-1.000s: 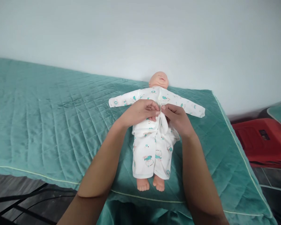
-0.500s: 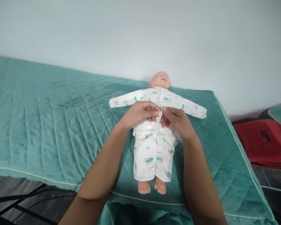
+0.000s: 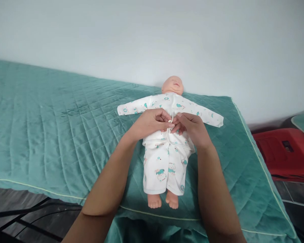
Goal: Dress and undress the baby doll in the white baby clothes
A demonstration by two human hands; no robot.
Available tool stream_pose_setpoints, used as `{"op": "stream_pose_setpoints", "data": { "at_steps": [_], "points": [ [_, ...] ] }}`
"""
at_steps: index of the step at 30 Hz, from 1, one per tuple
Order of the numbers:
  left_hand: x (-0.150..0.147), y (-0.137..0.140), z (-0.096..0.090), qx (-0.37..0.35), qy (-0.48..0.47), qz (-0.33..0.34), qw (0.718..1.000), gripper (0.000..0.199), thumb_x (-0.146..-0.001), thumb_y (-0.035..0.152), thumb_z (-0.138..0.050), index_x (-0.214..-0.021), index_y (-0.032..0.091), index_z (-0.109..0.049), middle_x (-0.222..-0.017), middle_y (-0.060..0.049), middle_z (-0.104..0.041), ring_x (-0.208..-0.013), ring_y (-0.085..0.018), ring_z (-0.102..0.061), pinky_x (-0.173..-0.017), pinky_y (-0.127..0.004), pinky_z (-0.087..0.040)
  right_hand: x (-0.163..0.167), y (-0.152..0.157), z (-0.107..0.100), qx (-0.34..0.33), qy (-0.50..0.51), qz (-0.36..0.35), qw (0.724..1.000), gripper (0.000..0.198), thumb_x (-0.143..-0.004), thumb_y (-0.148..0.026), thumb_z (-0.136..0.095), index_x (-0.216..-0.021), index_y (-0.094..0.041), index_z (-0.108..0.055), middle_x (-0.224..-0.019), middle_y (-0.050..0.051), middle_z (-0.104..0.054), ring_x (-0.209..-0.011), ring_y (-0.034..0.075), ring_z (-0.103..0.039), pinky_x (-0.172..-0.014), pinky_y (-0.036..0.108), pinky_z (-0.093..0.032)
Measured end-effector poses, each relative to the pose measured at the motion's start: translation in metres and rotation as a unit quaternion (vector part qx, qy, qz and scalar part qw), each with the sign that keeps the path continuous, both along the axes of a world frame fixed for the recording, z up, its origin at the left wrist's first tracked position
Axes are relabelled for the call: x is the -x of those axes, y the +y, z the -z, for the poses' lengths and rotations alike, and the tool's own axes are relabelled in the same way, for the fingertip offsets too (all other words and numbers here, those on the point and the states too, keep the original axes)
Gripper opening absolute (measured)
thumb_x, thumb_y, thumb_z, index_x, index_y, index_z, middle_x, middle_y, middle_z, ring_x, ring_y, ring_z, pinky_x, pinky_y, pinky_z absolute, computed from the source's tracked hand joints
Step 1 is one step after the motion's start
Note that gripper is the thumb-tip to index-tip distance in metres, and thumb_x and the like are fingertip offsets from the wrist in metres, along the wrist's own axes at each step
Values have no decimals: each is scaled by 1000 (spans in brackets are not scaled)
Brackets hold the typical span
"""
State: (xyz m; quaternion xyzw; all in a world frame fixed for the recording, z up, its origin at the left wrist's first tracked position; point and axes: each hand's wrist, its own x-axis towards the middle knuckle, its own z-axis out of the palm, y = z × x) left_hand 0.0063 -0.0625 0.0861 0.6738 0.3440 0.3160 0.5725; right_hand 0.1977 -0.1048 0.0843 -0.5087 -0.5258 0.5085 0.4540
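A baby doll (image 3: 172,85) lies on its back, head at the wall, sleeves spread to both sides. It wears a white printed baby shirt (image 3: 157,101) and matching pants (image 3: 155,165), with bare feet below. Over the belly, my left hand (image 3: 150,123) pinches one edge of the shirt's front opening, where a small pale button or snap shows at the fingertips. My right hand (image 3: 194,126) meets it from the other side, its thumb and fingers closed on the opposite edge. The exact hold on the cloth is partly covered by the fingers.
A green quilted cover (image 3: 53,135) spreads under the doll, bordered by a pale piping. The white wall (image 3: 116,37) rises behind. On the right stands a red plastic stool (image 3: 288,152), and black metal bars (image 3: 20,216) are at the lower left.
My fingertips have shifted slightly at the shirt's front opening, and the edge between them now stands up more. The doll and clothes otherwise keep their place.
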Motion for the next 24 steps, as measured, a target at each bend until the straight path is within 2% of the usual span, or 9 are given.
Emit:
{"op": "stream_pose_setpoints", "data": {
  "at_steps": [4, 9, 13, 17, 21, 24],
  "points": [
    [-3, -4, -2, -30, 28, -20, 999, 13, -78, 26, -73, -84, 17, -65, -72, 1, -66, -65, -10, -61, -58, -20, -46, 1, 0, 0, 1, -1, 3, 1000, 44, -88, -61, -64, -78, -18, -69, -75, 7, -76, -61, 17, -72, -51, 24, -47],
    [1, -1, -1, 0, 29, -15, 999, 13, -77, 22, -71, -88, 16, -71, -77, -3, -72, -67, -12, -67, -62, -23, -52, 1, -1, 0, -6, 2, -1, 1000, 43, -89, -60, -63, -78, -19, -68, -78, 7, -76, -62, 16, -72, -52, 24, -48],
    [3, 1, 0, 3, 18, -23, 1000, 13, -79, 22, -70, -88, 14, -75, -77, -5, -73, -65, -13, -68, -64, -24, -55, 1, -1, 1, -6, -15, 2, 1000, 32, -84, -51, -72, -80, -19, -69, -80, 5, -77, -64, 15, -71, -53, 23, -48],
    [3, 1, 1, -2, -8, -29, 1000, 12, -78, 23, -74, -85, 14, -75, -86, -6, -73, -63, -11, -67, -62, -23, -56, 1, 0, 2, -6, -23, 7, 1000, 25, -81, -43, -77, -82, -19, -70, -81, 4, -77, -64, 13, -70, -54, 23, -50],
    [3, 2, 3, 17, -8, -20, 1000, 15, -80, 26, -74, -91, 15, -74, -72, -3, -71, -62, -11, -67, -62, -22, -55, 1, 0, 2, -4, -22, 8, 1000, 26, -80, -43, -79, -82, -19, -69, -80, 4, -77, -62, 13, -70, -53, 23, -49],
    [3, 3, 4, 32, -39, -4, 999, 18, -79, 27, -76, -92, 15, -71, -74, -3, -70, -63, -11, -66, -62, -23, -56, 1, -1, 2, -8, -21, 1, 1000, 26, -79, -42, -79, -84, -19, -68, -74, 2, -74, -61, 13, -70, -52, 23, -48]
  ]
}}
